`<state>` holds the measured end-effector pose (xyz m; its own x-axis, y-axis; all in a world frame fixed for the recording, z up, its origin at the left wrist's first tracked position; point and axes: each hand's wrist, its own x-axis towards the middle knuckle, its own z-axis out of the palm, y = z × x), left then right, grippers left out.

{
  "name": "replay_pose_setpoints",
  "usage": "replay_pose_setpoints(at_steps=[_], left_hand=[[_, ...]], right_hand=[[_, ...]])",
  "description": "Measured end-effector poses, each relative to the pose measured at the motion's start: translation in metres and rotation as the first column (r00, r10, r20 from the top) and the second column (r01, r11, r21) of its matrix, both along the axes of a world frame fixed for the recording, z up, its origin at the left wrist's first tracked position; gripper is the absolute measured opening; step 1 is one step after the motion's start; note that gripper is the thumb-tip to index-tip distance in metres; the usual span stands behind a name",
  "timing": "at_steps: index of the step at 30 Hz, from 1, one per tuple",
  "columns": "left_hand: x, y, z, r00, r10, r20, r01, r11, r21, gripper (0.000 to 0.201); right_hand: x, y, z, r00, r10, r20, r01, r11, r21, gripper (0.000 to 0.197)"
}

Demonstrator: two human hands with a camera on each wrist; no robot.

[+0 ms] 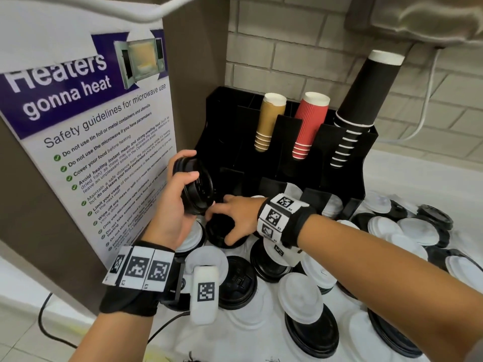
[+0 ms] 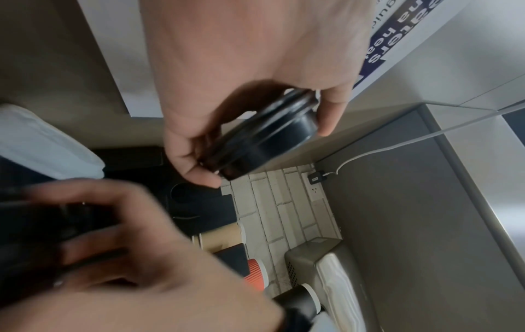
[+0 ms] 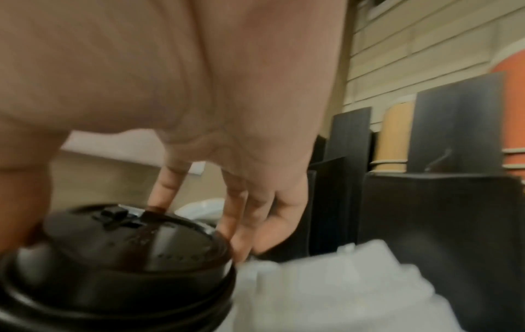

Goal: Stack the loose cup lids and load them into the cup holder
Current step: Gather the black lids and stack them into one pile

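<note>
My left hand [image 1: 180, 189] grips a short stack of black lids [image 1: 194, 186] on edge, just left of the black cup holder [image 1: 350, 176]; in the left wrist view the stack of black lids [image 2: 267, 134] sits between thumb and fingers. My right hand [image 1: 230, 220] reaches down over a loose black lid [image 1: 219, 236] on the counter, fingers curled round its rim. The right wrist view shows this black lid [image 3: 127, 251] with fingers [image 3: 167, 188] on its top and edge. Loose black and white lids [image 1: 300, 296] lie scattered in front of the holder.
The holder carries stacks of tan cups [image 1: 269, 121], red cups [image 1: 308, 124] and black cups [image 1: 363, 105]. A microwave safety poster [image 1: 86, 126] stands on the left panel. A tiled wall [image 1: 300, 43] is behind, with a cable [image 1: 426, 105] hanging at right.
</note>
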<state>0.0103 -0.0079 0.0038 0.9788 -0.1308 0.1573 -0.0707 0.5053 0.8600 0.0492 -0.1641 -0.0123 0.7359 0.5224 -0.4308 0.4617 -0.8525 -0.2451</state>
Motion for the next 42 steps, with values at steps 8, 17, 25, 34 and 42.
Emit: replay_pose_setpoints(at_steps=[8, 17, 25, 34, 42], left_hand=[[0.0, -0.006, -0.004, 0.994, 0.103, -0.045, -0.101, 0.994, 0.048, 0.043], [-0.005, -0.024, -0.002, 0.995, 0.055, -0.088, -0.047, 0.995, 0.089, 0.06], [-0.007, -0.029, -0.007, 0.994, 0.033, -0.104, -0.026, 0.998, 0.064, 0.056], [0.006, -0.003, 0.006, 0.981, 0.193, 0.032, -0.196, 0.959, 0.206, 0.043], [0.0, 0.002, 0.014, 0.987, 0.153, 0.049, -0.16, 0.962, 0.222, 0.045]], right_hand=[[0.006, -0.021, 0.048, 0.925, -0.314, -0.214, 0.38, 0.735, 0.562, 0.038], [-0.025, -0.015, 0.068, 0.963, -0.199, -0.181, 0.265, 0.578, 0.772, 0.054], [-0.034, -0.013, 0.065, 0.963, -0.206, -0.176, 0.265, 0.579, 0.771, 0.062], [-0.046, 0.025, 0.013, 0.991, 0.114, -0.073, -0.112, 0.993, 0.039, 0.056], [-0.055, 0.044, -0.009, 0.985, 0.137, 0.105, -0.128, 0.988, -0.086, 0.07]])
